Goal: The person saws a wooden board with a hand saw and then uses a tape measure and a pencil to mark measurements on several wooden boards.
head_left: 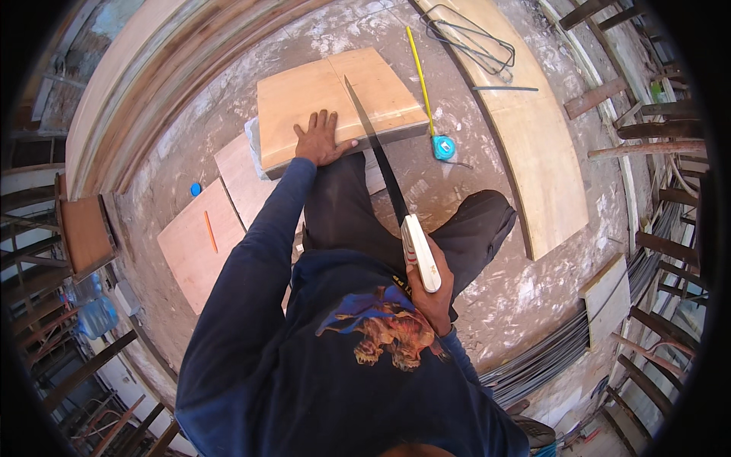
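My right hand (pixel 436 283) is wrapped round the white handle of a handsaw (pixel 378 152). The long dark blade slants up and away, its far part lying over a thick wooden board (pixel 297 103). A thin line or cut runs across the board from its far edge near the saw's tip. Flat on the board's near left part, my left hand (pixel 318 139) presses down with fingers spread. My knee is under or against the board's near edge; what props the board from below is mostly hidden.
A yellow tape measure (pixel 444 148) lies extended right of the board. Beyond it, a long plank (pixel 525 145) carries bent metal rods (pixel 476 46). Left are an orange pencil (pixel 210 231) on a plywood sheet (pixel 186 236), a blue cap (pixel 196 189) and stacked curved-looking planks (pixel 145 91). Rods (pixel 541 365) lie lower right.
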Motion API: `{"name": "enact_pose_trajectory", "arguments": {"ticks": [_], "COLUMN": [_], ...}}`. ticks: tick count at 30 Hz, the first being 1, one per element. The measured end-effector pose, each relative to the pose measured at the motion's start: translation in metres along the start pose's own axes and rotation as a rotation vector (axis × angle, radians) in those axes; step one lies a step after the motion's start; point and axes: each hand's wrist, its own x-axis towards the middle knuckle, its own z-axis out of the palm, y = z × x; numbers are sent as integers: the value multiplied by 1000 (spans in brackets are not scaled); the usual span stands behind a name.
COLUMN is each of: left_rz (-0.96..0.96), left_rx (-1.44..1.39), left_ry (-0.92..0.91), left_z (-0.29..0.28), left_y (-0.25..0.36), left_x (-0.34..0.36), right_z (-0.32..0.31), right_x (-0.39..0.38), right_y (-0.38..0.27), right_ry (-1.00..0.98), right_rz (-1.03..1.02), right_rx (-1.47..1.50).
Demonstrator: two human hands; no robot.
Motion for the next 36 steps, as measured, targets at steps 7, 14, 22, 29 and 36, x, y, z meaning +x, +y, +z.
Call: {"name": "enact_pose_trajectory", "arguments": {"ticks": [7,14,22,29,36], "left_rz": [-12,-46,-5,-22,12], "left_rx": [44,72,6,50,67], "left_ry": [41,-95,-35,-44,-20], "left_z": [9,-6,-3,-1,0], "left_y": [-5,2,2,-1,-2], "left_x": [3,4,12,9,-1], "right_z": [-26,-14,10,-14,-4], "right_x": [-32,6,41,7,15], "right_y": [5,1,16,16,19], "right_ry": [-27,-1,64,19,-35], "right_rz": [182,18,-39,47,1], "right_rx": [-33,-97,-79,-64,-124]}}
